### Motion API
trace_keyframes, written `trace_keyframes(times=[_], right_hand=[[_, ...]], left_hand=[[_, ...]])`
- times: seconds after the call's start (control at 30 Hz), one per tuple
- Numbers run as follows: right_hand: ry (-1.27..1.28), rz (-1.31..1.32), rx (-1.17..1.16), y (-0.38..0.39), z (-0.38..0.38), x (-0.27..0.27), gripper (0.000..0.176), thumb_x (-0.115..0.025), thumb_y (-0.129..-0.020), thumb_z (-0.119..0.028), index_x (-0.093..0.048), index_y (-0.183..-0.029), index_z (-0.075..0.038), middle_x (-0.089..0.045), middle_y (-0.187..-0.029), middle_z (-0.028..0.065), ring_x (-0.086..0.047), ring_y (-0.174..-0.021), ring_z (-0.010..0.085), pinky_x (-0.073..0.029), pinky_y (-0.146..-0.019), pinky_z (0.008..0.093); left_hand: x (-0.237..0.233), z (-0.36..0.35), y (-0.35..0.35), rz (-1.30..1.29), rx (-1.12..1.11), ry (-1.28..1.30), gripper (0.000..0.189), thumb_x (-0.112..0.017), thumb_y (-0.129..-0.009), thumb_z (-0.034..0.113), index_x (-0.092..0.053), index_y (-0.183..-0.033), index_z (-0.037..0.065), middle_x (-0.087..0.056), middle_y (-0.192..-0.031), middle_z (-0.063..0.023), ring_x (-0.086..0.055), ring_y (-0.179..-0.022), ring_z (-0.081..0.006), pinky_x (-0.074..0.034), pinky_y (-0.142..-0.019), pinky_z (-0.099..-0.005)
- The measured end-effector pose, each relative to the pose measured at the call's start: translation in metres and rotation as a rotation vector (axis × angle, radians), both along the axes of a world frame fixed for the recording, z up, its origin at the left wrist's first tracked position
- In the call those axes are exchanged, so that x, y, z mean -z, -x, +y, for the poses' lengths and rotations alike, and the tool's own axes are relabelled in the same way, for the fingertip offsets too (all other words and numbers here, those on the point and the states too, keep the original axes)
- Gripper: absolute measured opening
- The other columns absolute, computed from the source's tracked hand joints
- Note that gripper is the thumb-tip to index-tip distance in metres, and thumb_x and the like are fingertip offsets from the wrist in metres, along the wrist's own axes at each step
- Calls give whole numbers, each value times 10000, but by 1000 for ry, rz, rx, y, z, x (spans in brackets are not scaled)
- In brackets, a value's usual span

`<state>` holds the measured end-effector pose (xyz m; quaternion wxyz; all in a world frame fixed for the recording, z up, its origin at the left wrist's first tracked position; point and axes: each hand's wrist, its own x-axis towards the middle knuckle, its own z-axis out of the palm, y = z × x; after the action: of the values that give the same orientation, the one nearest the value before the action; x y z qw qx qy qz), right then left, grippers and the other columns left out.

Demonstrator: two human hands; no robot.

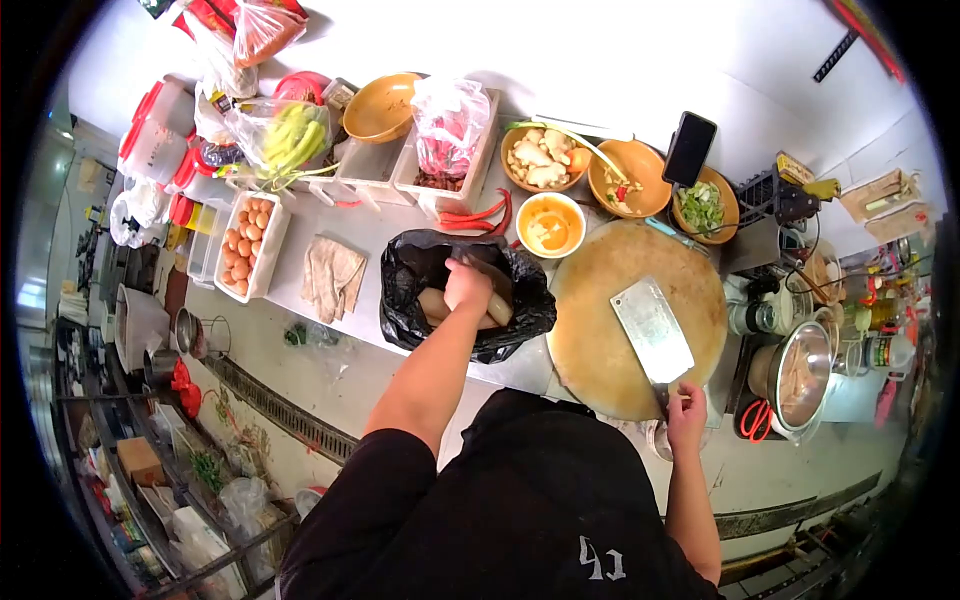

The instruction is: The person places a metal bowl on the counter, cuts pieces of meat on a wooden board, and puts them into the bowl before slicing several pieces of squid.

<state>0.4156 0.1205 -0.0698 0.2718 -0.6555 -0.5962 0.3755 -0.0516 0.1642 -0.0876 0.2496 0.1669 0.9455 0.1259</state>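
Note:
My left hand point(468, 284) reaches into an open black plastic bag point(405, 318), its fingers curled around a pale, smooth, elongated root vegetable point(497, 311). Another pale rounded piece point(433, 306) shows beside that hand; the bag's folds hide the rest. On the round chopping board point(585, 290) a wide cleaver point(652, 328) lies flat, handle toward me. My right hand point(687, 408) is at the board's near edge with fingers curled at the cleaver's dark handle.
Red chillies point(480, 216), a bowl of orange liquid point(551, 225) and a bowl of ginger point(541, 160) stand behind. Left are a folded cloth point(333, 278) and an egg bin point(284, 262). A phone point(690, 149) stands at the back; red-handled scissors point(757, 421) lie right, beside a metal bowl point(803, 375).

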Motion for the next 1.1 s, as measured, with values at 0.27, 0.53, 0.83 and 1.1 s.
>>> trace_keyframes(times=[0.27, 0.53, 0.83, 1.1], right_hand=[[49, 59, 60, -15, -8, 7, 264, -640, -903, -97, -588, -1148, -12, -606, -1022, 85, -590, -765, 150, -499, -694, 285], [79, 64, 36, -19, 4, 11, 227, -624, -901, -78, -598, -1111, 3, -617, -1010, 87, -588, -743, 157, -498, -687, 293], [-19, 31, -10, -29, 11, 11, 220, -628, -913, -81, -600, -1114, 5, -624, -919, 63, -592, -688, 128, -498, -634, 270], [-47, -128, -106, -30, 2, 12, 274, -684, -850, -128, -608, -1080, -2, -604, -993, 141, -609, -820, 264, -510, -754, 361]], left_hand=[[-17, -36, 11, 115, -99, -311, 414, -689, -818, 331, -566, -1028, -4, -677, -1028, -275, -657, -988, -434, -518, -855, -481], [-17, -67, 10, 227, 51, -450, 218, -612, -880, 246, -557, -954, 48, -683, -865, -224, -668, -848, -434, -516, -767, -512], [-47, -69, 11, 399, 169, -529, 189, -605, -889, 226, -572, -975, 61, -684, -845, -179, -663, -791, -403, -512, -710, -507], [-130, -81, 5, 452, 353, -714, 108, -662, -861, 161, -608, -879, 69, -658, -743, -99, -646, -691, -294, -497, -627, -408]])
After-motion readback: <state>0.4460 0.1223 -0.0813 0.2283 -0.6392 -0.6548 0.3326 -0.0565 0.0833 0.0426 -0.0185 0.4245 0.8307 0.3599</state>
